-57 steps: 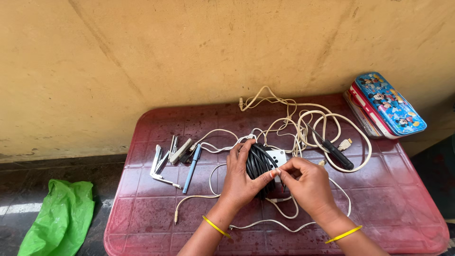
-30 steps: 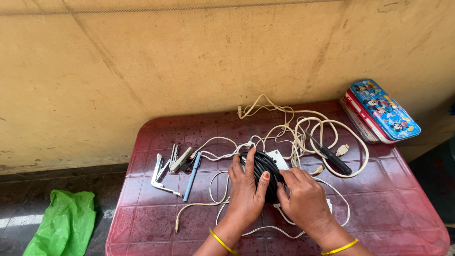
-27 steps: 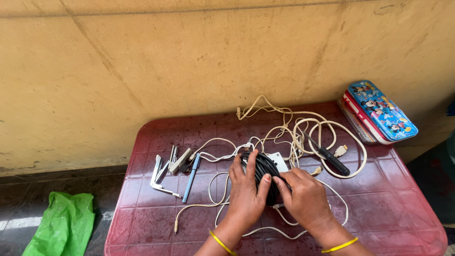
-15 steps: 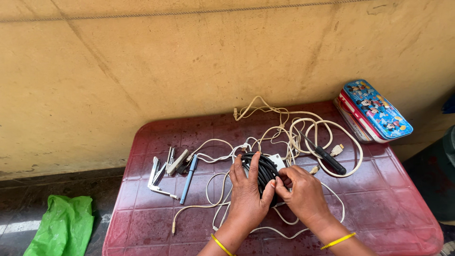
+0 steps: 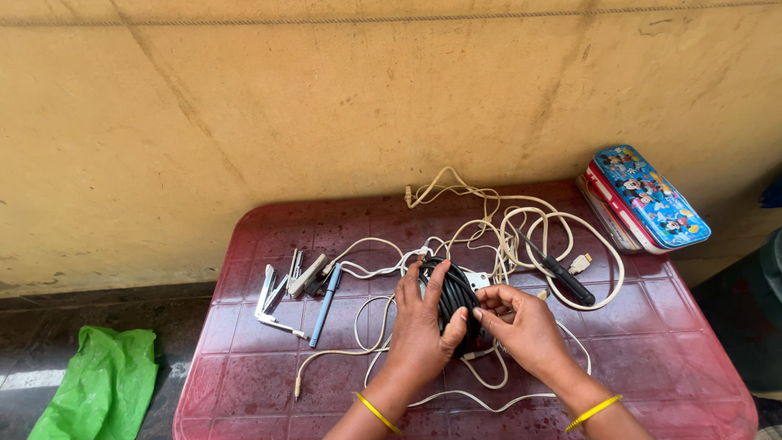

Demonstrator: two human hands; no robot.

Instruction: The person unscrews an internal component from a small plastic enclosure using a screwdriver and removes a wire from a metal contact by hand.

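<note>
A black coiled cable [image 5: 456, 297] lies near the middle of a dark red plastic table [image 5: 668, 358]. My left hand [image 5: 423, 330] wraps around the coil's left side, fingers over its top. My right hand [image 5: 521, 326] pinches the coil's right edge with thumb and fingers. Under and around the coil spreads a tangle of cream-white wires [image 5: 497, 224], with a small white box [image 5: 478, 279] just behind the coil. Both wrists wear yellow bangles.
A black-handled screwdriver [image 5: 562, 279] lies right of the coil among the wires. Metal tweezers-like tools [image 5: 277, 293] and a blue pen [image 5: 326, 303] lie at the left. A colourful cartoon pencil box [image 5: 648, 195] sits at the table's far right corner. A green plastic bag [image 5: 102, 391] lies on the floor, left.
My hands stay on the black coil, shifting slightly. The left fingers now curl further over the coil. The view has drifted a little.
</note>
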